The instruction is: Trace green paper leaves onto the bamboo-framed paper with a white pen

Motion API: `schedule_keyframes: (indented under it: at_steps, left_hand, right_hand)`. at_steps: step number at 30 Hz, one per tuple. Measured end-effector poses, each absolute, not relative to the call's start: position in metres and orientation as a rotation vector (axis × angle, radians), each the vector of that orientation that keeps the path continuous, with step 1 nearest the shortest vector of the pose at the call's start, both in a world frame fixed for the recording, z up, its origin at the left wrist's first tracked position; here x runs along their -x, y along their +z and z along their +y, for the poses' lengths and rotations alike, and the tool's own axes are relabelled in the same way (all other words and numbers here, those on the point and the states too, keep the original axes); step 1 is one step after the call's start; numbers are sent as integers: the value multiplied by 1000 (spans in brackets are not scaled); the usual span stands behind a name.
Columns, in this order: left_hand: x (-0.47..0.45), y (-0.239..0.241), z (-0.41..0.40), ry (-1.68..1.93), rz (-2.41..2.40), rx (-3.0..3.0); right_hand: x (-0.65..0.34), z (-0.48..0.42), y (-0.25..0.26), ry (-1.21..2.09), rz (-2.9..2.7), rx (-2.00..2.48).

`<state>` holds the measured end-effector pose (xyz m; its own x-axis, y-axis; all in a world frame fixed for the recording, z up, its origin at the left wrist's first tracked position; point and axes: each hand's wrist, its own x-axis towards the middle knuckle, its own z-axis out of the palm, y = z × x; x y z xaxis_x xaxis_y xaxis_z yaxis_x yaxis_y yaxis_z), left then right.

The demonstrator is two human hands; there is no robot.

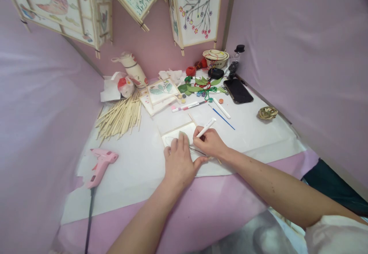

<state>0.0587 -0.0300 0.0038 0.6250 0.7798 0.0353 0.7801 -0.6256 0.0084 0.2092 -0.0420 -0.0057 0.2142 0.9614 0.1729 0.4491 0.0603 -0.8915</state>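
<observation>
A small wooden-framed paper panel (178, 133) lies on the white sheet (135, 169) in front of me, with thin drawn lines on it. My left hand (179, 162) lies flat on the panel with its fingers stretched out, holding it down. Just to its right, my right hand (209, 141) is closed around a white marker (206, 127). The marker's tip points down at the panel's paper near my left fingertips.
A pink glue gun (100, 166) lies at the left with its cord trailing toward me. Bamboo sticks (120, 117) are piled behind it. Farther back lie painted panels (161, 91), markers (188, 105), a black phone (238, 91), green leaves (198, 84) and a small woven basket (267, 112). Painted lanterns (197, 9) hang overhead.
</observation>
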Motion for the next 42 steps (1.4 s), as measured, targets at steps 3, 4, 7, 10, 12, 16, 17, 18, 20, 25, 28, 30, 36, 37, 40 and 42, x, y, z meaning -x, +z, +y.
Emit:
schedule_keyframes:
  at_steps: [3,4,7,10,12,16,17,18,20,25,28,30,36,37,40,42]
  left_hand:
    - [-59,4,-30,-50,-1363,2825]
    - [-59,4,-30,-50,-1364,2826]
    - [-58,3,-30,-46,-1365,2823]
    - [-58,4,-30,-29,-1367,2818]
    - [-59,4,-31,-26,-1370,2818]
    - [-60,7,-31,-31,-1391,2821]
    - [-61,8,-32,-28,-1400,2824]
    - [-61,9,-32,-27,-1407,2828]
    - [-61,10,-32,-42,-1417,2838]
    - [-60,9,-32,-122,-1433,2852]
    - [-59,8,-32,-137,-1441,2869]
    - [-59,6,-32,-152,-1442,2877]
    - [-48,5,-25,-157,-1340,2937]
    - [-44,6,-21,-138,-1280,2968]
    - [-30,11,0,-64,-987,3108]
    - [-22,15,16,9,-740,3208]
  right_hand:
    - [-209,-42,-6,715,-1382,1528]
    - [-209,-42,-6,721,-1375,1523]
    - [-209,-42,-6,706,-1366,1524]
    - [-209,-42,-6,724,-1371,1514]
    - [-210,-42,-6,758,-1342,1495]
    - [-212,-42,-4,694,-1242,1456]
    - [-213,-42,-2,662,-1223,1444]
    - [-215,-42,-1,634,-1212,1433]
    - [-220,-40,2,602,-1237,1413]
    - [-239,-14,8,505,-1648,1413]
    - [-245,11,7,404,-1880,1438]
    - [-246,23,4,380,-1992,1443]
    - [-247,18,4,330,-2080,1484]
    - [-247,13,5,315,-2080,1507]
    - [-248,-9,11,262,-2092,1621]
    - [-247,-23,15,240,-2085,1721]
